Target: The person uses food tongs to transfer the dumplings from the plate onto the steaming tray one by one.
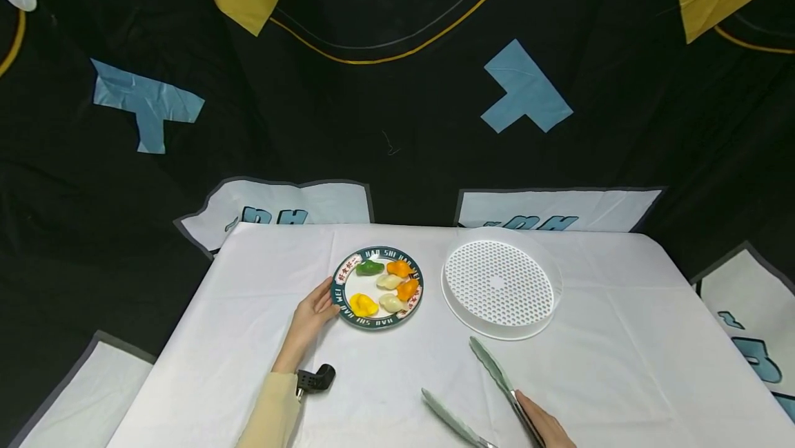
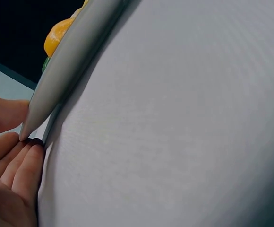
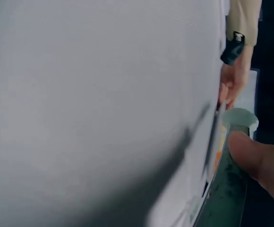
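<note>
Across the table (image 1: 621, 379), head view: the plate (image 1: 377, 322) is left of the round white tray (image 1: 499, 282), apart from it.
Left hand (image 1: 313, 311): I pinch the plate at its left rim.
Food: on the plate, one green pepper (image 1: 370, 268), one yellow pepper (image 1: 363, 305), two orange peppers (image 1: 407, 289), two pale pieces (image 1: 389, 282).
Right hand (image 1: 546, 424): at the bottom edge, partly cut off, I hold the tongs (image 1: 491, 363); their green tips stand wide apart, nearer me than the tray.
Rim, left wrist view: between my thumb above and fingers beneath; whether the whole plate is off the table, I cannot tell.
Tongs, right wrist view: my thumb presses one arm; my other fingers are hidden. Beyond show my left hand at the plate, a black wrist camera (image 3: 233, 48) and a beige sleeve (image 3: 243, 21).
</note>
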`<state>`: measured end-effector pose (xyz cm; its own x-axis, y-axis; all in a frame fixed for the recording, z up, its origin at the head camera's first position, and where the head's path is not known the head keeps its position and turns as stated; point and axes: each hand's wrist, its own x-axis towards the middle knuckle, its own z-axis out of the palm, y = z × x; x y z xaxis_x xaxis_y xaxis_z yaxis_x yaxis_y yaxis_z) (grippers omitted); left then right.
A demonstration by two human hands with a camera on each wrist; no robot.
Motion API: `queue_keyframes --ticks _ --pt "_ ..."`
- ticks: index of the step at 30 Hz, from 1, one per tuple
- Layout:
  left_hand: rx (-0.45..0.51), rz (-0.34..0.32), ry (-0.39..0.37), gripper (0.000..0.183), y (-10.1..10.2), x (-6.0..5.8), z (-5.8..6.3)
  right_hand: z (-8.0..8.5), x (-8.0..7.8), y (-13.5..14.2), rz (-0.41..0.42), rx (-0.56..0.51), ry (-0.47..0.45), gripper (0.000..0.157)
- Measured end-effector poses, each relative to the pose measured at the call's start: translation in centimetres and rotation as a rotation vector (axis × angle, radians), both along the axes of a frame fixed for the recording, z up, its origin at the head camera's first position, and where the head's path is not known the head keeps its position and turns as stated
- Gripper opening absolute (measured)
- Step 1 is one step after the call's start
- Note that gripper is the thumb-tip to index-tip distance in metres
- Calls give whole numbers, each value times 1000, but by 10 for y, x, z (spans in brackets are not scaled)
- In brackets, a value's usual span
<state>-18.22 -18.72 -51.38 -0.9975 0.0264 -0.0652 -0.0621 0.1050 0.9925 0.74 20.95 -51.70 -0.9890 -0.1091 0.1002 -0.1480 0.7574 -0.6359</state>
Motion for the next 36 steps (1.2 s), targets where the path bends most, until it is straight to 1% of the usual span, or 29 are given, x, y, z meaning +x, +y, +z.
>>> queue_keyframes --ticks 2,3,7,9,13,15,20,23,27,32,36 --pt "0 0 1 63 0 0 0 12 -1 -3 -25 -10 -68 89" --pt "0 2 -1 64 0 0 0 18 -3 -5 -31 -7 -86 90" --pt "-2 5 1 64 -1 -1 0 35 -11 -12 -59 -5 -46 94" --pt "2 4 1 64 -1 -1 0 42 -16 -14 -60 5 -68 92" --pt "14 -5 3 63 -1 0 0 52 -25 -17 -48 -19 -138 88" --pt "22 -4 2 63 -1 0 -1 55 -29 -19 -33 -34 -121 85" --pt "32 -1 -3 63 -1 -1 -2 57 -37 -27 8 -30 35 78" --pt "37 -5 -6 63 0 -1 -2 59 -41 -31 50 -35 84 76" --pt "49 -7 -8 64 0 -1 -2 61 -50 -38 109 -49 98 72" --pt "60 -7 -2 64 -1 1 -1 63 -61 -47 143 -81 106 71" --pt "45 0 3 64 -1 1 -1 62 -71 -56 172 -112 109 69"
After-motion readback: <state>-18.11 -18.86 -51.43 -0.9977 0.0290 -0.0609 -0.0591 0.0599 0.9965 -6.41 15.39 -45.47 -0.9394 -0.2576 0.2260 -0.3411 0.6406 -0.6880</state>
